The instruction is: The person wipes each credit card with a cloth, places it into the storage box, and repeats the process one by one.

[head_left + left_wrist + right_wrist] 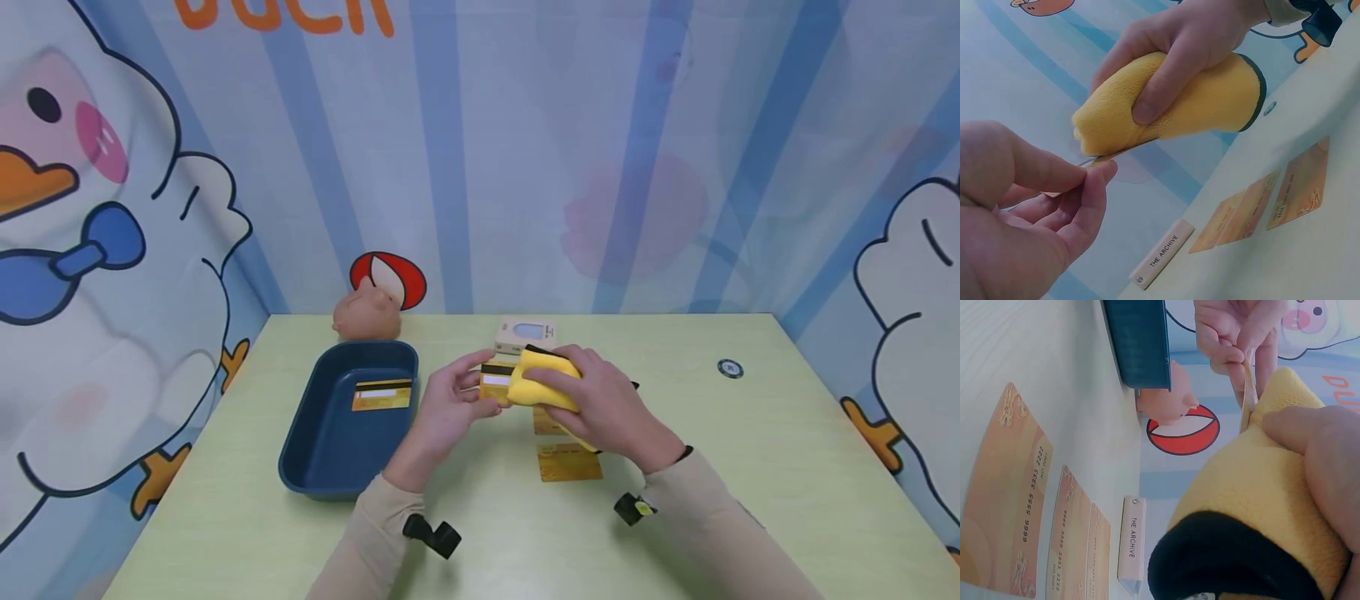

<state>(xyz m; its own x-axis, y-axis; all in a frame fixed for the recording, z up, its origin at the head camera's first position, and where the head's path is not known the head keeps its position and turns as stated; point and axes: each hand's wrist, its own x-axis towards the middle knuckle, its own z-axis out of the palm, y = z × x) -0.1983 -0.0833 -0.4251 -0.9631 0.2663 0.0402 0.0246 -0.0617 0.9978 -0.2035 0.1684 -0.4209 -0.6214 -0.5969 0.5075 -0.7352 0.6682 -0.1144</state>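
White and black-outlined, a printed duck [97, 375] on the blue striped backdrop [517, 150] occupies the far left. To its right, on the pale green table [750, 508], stands a dark blue tray [337, 454]; one golden card with a dark stripe [382, 402] lies inside it, near the right wall. A pink pig-shaped figure [367, 317] sits just behind the tray. Next, the left hand [450, 404] pinches a second striped card, the held card [492, 387], between thumb and fingers, raised above the table at centre. The far end of this card lies against a yellow cloth item with a dark edge [542, 379], which partly covers it. Behind them rests a pale box [525, 334], labelled "THE ARCHIVE" in the wrist views. The right hand [611, 408] grips the yellow item, its thumb pressed into the fabric. Beneath, three golden cards [1300, 184] lie in a row on the table. At far right, well apart, a dark round chip [730, 368] lies flat.
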